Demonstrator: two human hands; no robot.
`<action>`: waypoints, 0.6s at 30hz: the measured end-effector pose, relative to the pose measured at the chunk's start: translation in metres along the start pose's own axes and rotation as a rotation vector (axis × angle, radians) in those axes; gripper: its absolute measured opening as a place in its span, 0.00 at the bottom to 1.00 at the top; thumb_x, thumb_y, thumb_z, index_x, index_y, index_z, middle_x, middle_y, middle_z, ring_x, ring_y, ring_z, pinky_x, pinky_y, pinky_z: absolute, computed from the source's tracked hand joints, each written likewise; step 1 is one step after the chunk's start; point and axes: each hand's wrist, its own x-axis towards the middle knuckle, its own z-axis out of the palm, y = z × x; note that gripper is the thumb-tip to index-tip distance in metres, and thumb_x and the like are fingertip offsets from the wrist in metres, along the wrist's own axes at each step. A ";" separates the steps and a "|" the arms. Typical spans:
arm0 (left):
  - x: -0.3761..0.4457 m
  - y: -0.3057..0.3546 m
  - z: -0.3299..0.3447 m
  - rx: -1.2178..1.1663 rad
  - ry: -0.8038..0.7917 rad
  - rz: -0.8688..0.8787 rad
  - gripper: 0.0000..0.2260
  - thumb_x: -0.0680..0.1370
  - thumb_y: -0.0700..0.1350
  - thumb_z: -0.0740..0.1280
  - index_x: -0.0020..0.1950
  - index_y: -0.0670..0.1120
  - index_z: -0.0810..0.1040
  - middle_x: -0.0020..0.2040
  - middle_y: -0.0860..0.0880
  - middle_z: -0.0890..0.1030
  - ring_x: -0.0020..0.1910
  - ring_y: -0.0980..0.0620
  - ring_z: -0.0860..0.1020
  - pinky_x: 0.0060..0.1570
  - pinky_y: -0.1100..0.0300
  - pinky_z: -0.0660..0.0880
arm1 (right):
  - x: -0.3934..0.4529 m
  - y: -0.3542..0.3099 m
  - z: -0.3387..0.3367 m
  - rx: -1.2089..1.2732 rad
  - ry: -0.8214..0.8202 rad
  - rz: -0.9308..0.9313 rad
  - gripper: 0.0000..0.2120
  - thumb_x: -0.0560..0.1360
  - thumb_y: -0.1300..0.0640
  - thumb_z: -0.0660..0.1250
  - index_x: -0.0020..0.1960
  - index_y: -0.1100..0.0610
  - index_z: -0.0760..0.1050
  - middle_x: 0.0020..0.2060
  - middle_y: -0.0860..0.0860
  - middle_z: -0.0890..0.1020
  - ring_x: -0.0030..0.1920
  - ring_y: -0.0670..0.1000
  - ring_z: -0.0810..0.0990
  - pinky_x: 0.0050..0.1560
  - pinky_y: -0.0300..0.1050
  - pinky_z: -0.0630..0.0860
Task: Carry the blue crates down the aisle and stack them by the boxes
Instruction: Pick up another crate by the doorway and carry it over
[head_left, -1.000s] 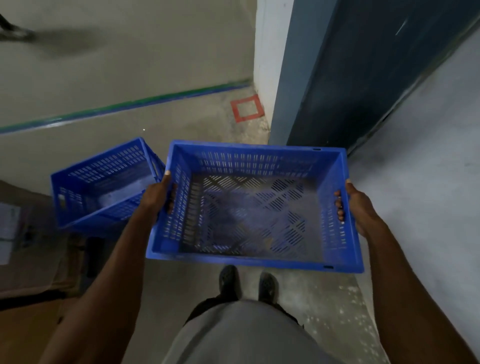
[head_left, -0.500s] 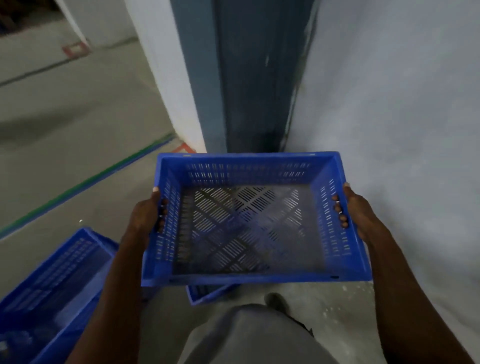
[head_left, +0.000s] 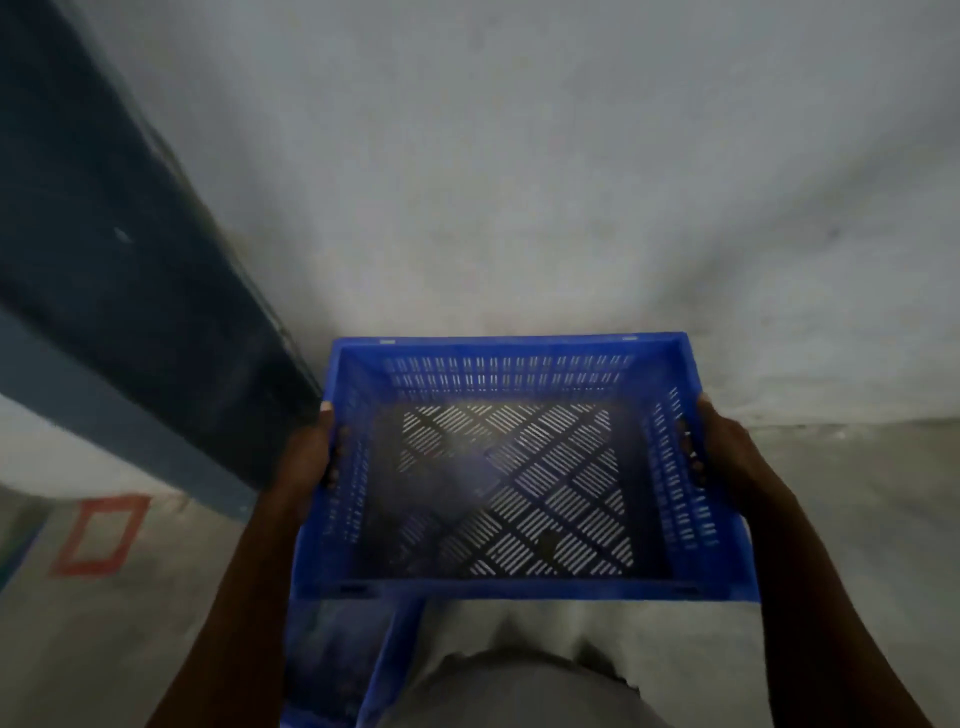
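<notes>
Head cam: blue crate (head_left: 519, 590) sits centre-low in frame, held off the floor, open top facing up twd the camera, slotted base visible w/ light showing thru. Long axis runs left-right across the frame; short ends at the sides, far long wall twd the grey wall (head_left: 571, 182) at top. Roughly level.

Left hand (head_left: 306, 467) grips the left short end, thumb over the rim, fingers curled into the handle slot. Right hand (head_left: 727, 457) grips the right short end the same way, fingers thru the slot.

2nd crate (head_left: 337, 665) lower centre-left, partly under the held one and behind the left forearm; blurred, can't tell its heading.

Dark blue door (head_left: 104, 260) runs diagonally thru upper left. Red square (head_left: 98, 535) marked on the floor (head_left: 857, 493), left edge, mid-low.
</notes>
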 end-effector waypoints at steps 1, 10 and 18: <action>-0.004 0.007 0.026 0.035 -0.032 0.017 0.22 0.80 0.65 0.58 0.41 0.49 0.76 0.31 0.49 0.72 0.22 0.52 0.66 0.23 0.64 0.63 | -0.007 0.012 -0.026 0.019 0.052 0.016 0.29 0.78 0.32 0.56 0.42 0.57 0.75 0.29 0.55 0.72 0.24 0.52 0.67 0.26 0.41 0.64; -0.078 0.034 0.294 0.315 -0.392 0.146 0.26 0.78 0.67 0.59 0.46 0.44 0.80 0.34 0.45 0.77 0.28 0.47 0.70 0.30 0.56 0.68 | -0.079 0.129 -0.269 0.218 0.438 0.182 0.27 0.81 0.36 0.54 0.48 0.59 0.75 0.31 0.53 0.73 0.26 0.51 0.67 0.27 0.42 0.64; -0.190 0.033 0.542 0.519 -0.625 0.293 0.26 0.80 0.65 0.57 0.46 0.43 0.79 0.35 0.44 0.77 0.28 0.46 0.71 0.30 0.56 0.70 | -0.135 0.212 -0.461 0.272 0.752 0.273 0.28 0.82 0.36 0.51 0.45 0.58 0.76 0.32 0.55 0.75 0.27 0.54 0.70 0.29 0.46 0.68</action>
